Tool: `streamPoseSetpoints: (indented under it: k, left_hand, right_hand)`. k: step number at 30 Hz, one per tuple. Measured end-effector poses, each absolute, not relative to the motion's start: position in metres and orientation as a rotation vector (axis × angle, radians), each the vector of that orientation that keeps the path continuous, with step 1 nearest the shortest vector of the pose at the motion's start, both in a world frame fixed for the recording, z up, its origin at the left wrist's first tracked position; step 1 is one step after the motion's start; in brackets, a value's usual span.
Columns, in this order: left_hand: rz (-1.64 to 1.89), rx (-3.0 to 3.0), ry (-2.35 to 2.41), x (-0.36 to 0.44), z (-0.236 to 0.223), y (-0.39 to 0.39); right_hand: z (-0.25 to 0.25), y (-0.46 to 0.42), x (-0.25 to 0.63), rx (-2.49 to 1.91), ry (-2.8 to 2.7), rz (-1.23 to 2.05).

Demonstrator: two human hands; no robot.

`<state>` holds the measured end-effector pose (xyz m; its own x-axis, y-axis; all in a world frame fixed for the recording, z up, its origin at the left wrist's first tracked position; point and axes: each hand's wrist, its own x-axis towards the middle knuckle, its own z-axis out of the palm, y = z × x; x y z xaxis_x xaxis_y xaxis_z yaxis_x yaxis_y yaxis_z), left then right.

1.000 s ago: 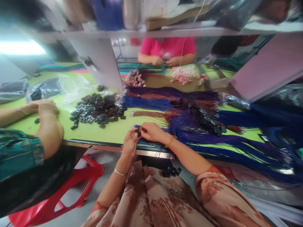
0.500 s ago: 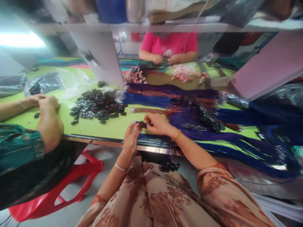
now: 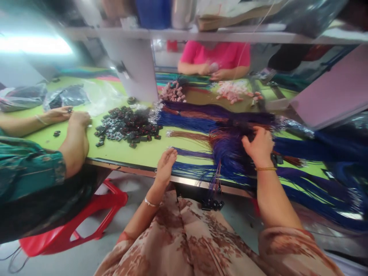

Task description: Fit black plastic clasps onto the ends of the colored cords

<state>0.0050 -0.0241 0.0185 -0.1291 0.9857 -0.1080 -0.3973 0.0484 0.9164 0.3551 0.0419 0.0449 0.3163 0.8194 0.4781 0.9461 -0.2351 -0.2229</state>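
Note:
My left hand [image 3: 166,165] is at the table's front edge, fingers stretched out, by the left tips of a thin bundle of purple wires [image 3: 194,153]. Whether a wire end lies under its fingers cannot be made out. My right hand [image 3: 260,145] is over the wire bundles to the right, thumb and fingers apart, on the black connectors [image 3: 276,158] lying across the wires. Its fingers partly cover those connectors. More black connectors [image 3: 212,204] hang on wires below the table edge, in front of my lap.
A heap of loose black connectors [image 3: 126,126] lies left of centre on the green table [image 3: 143,153]. A co-worker's hands [image 3: 77,117] are at the left, near plastic bags [image 3: 97,96]. Across the table sits a person in a pink shirt [image 3: 215,57], behind pink connectors [image 3: 231,91]. A red stool [image 3: 107,214] stands lower left.
My right hand has moved right, from beside my left hand to the connectors on the wire bundles. The dark connector between my hands is gone from there. My left hand has stayed at the table edge.

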Motion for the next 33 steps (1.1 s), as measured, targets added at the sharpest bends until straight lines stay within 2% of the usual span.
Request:
streamPoseSetpoints:
  k: [2, 4, 6, 7, 10, 13, 23, 33]
  left_hand:
    - [1.462, 1.01, 1.19, -0.019, 0.026, -0.02]
    - [1.472, 1.317, 1.536, -0.055, 0.032, -0.011]
    - [1.356, 1.649, 1.934, -0.094, 0.032, 0.002]
    - [1.223, 1.796, 2.089, -0.112, 0.031, 0.008]
    - [0.763, 2.074, 2.258, -0.147, 0.022, 0.023]
    - [0.568, 2.149, 2.332, -0.153, 0.017, 0.024]
    - [0.652, 2.027, 2.323, -0.138, 0.021, 0.003]
    - [0.924, 1.91, 2.197, -0.112, 0.014, 0.0]
  right_hand:
    - [0.065, 0.031, 0.343, -2.033, -1.501, -0.456]
    - [0.084, 0.017, 0.322, -1.822, -1.516, -0.481]
    - [0.095, 0.004, 0.291, -1.556, -1.702, -0.253]
    - [0.096, -0.001, 0.273, -1.44, -1.861, -0.035]
    - [0.082, -0.01, 0.219, -1.186, -2.328, 0.546]
    - [0.06, -0.008, 0.181, -1.253, -2.562, 0.605]
    - [0.054, -0.003, 0.167, -1.38, -2.678, 0.522]
    - [0.056, 0.02, 0.139, -1.12, -2.273, 0.989]
